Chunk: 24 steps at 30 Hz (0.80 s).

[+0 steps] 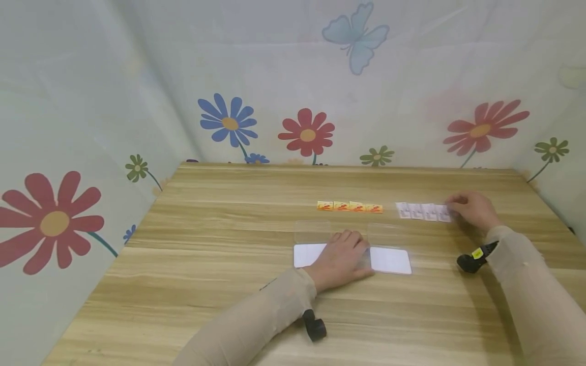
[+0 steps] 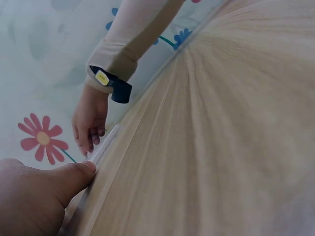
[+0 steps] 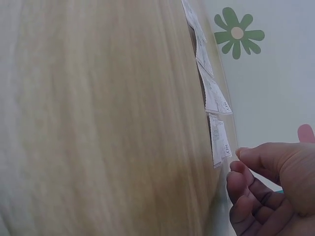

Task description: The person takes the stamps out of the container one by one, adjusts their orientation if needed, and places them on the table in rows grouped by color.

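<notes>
My left hand [image 1: 341, 256] lies across the space between two small flat cases, a white left case [image 1: 308, 254] and a white right case [image 1: 390, 260]. A clear flap extends behind each one. In the left wrist view the thumb [image 2: 78, 172] rests at a case's white edge. Out to the right, my right hand [image 1: 476, 209] is at the end of a row of pale purple stamps [image 1: 423, 211]. The right wrist view shows its thumb and fingertips slightly apart beside the end stamp [image 3: 220, 140], with nothing between them.
A row of yellow and red stamps [image 1: 350, 207] lies left of the purple ones, behind the cases. Everything sits on a wood-grain table [image 1: 206, 295]. A flower-printed curtain [image 1: 270, 66] stands along its back and left edges.
</notes>
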{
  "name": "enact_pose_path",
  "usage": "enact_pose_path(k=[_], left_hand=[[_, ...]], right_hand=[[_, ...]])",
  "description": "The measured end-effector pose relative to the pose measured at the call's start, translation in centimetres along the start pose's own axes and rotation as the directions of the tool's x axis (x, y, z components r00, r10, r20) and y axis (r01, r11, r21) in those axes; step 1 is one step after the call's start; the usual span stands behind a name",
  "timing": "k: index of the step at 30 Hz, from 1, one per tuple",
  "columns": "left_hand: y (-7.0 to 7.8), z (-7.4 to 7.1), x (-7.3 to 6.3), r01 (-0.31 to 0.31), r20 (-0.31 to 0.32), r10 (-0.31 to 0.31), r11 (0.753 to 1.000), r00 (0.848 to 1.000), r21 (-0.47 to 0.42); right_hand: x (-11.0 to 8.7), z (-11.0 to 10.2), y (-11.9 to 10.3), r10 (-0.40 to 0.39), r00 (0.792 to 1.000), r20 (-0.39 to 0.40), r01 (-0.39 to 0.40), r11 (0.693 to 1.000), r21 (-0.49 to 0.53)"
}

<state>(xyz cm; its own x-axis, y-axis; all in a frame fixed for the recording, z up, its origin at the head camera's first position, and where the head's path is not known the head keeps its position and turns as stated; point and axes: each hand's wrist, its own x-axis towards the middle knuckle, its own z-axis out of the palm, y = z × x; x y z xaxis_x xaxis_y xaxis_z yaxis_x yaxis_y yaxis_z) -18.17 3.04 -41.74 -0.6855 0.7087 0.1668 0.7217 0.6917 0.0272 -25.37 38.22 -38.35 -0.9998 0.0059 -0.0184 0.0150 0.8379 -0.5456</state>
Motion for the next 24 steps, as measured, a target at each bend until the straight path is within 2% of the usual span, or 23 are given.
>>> enact_pose_path(k=[12,24], left_hand=[[-0.1,-0.1,0.0,0.007,-0.011,-0.007,1.0,1.0,-0.023],[-0.1,-0.1,-0.5,-0.006,-0.013,0.006,0.999,1.0,-0.036]], right_hand=[[-0.9,-0.4,-0.9,0.005,1.0,0.003,-0.005,1.0,0.016],[-2.4,0.3,-0.7,-0.04,0.997,-0.07,0.044,0.998,0.045]])
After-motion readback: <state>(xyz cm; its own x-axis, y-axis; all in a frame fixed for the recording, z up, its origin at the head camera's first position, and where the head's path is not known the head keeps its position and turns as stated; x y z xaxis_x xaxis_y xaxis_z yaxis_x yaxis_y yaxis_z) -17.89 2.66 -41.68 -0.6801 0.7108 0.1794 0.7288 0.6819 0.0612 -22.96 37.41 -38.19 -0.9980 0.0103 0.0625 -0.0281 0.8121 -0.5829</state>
